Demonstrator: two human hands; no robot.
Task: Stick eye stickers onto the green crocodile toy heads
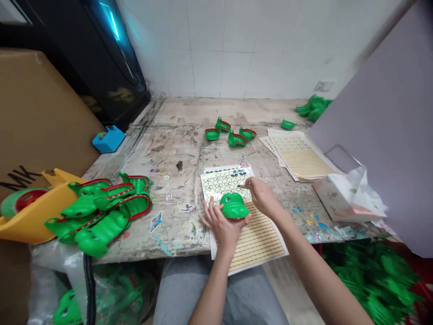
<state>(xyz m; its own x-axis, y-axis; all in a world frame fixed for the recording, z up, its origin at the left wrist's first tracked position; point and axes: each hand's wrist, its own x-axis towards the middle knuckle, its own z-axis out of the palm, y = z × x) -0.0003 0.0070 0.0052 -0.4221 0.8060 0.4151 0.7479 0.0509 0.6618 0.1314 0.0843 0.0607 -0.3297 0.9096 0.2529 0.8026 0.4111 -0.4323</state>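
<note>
One green toy head [233, 206] in left hand [223, 228], on sticker sheet [260, 241].
Left hand grips head from near side, fingers fanned, thumb by snout; right hand [262, 195] pinches small dark item [241, 186], too small to identify, over sheet's upper part. Four green shells [237, 138] farther back on counter [182, 158]; tissue box [338, 201] at right.

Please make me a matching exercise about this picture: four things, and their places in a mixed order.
Things:
1. Left hand
2. Right hand
3. Tissue box
4. Blue holder

Places:
A. beside the cardboard box
B. holding a green crocodile head
C. near the purplish panel
D. over the upper part of a sticker sheet

Pairs: 1-B, 2-D, 3-C, 4-A
</note>
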